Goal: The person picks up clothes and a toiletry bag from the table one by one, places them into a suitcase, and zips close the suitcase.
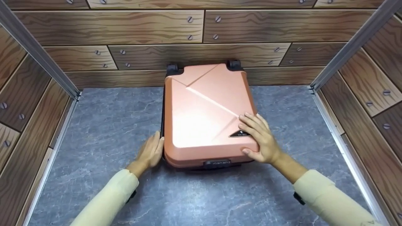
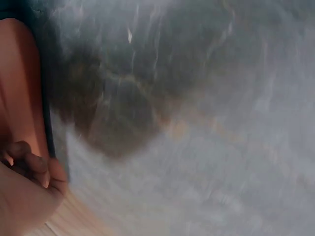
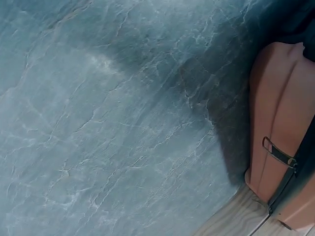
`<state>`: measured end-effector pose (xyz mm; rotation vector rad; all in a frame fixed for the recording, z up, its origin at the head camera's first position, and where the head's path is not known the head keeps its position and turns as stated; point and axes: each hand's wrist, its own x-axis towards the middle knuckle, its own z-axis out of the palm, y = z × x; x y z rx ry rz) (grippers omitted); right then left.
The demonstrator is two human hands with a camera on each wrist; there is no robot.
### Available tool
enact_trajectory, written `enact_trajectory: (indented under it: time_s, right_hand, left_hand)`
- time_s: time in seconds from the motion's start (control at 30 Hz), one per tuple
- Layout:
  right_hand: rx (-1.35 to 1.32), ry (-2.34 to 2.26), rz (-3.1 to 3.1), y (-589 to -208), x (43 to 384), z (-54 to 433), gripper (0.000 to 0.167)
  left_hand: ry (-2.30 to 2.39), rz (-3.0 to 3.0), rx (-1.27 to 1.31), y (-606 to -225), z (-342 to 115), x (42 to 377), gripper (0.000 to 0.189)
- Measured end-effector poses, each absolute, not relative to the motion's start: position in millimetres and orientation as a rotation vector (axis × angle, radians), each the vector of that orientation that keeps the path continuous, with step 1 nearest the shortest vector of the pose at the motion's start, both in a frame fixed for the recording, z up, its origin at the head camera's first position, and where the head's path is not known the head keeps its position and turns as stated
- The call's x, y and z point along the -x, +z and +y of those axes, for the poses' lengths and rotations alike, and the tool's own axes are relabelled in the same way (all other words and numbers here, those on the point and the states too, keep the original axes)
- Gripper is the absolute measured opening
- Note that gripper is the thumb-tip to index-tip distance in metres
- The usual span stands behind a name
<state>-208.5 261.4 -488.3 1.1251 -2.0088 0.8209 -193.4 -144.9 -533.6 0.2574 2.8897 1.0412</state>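
Note:
A pink hard-shell suitcase (image 1: 207,106) lies flat on the grey marbled surface, its black wheels toward the back wall and a black handle (image 1: 217,163) on its near side. Against its left side rests my left hand (image 1: 150,150); some fingers look bent in the left wrist view, and their tips are partly hidden. My right hand (image 1: 262,138) lies on the near right corner of the lid, fingers extended beside a black triangular badge (image 1: 240,133). The right wrist view shows the suitcase side with a zipper pull (image 3: 280,155), but not the hand.
Wood-plank-patterned walls (image 1: 157,26) enclose the back and both sides. Grey metal posts (image 1: 345,47) stand at the two back corners. Marbled surface (image 1: 110,119) extends left and right of the suitcase and in front of it.

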Motion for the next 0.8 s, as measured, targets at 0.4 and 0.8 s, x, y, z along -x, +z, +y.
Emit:
enact_trajectory:
  time_s: [0.4, 0.8]
  right_hand:
    - [-1.026, 0.89, -1.899, -487, 201, 234, 0.063]
    - [-0.959, 1.066, -1.721, -454, 184, 214, 0.047]
  left_hand:
    - [1.329, 2.771, -0.169, -534, -143, 188, 0.054]
    - [1.253, 2.688, -0.011, -517, -137, 185, 0.062]
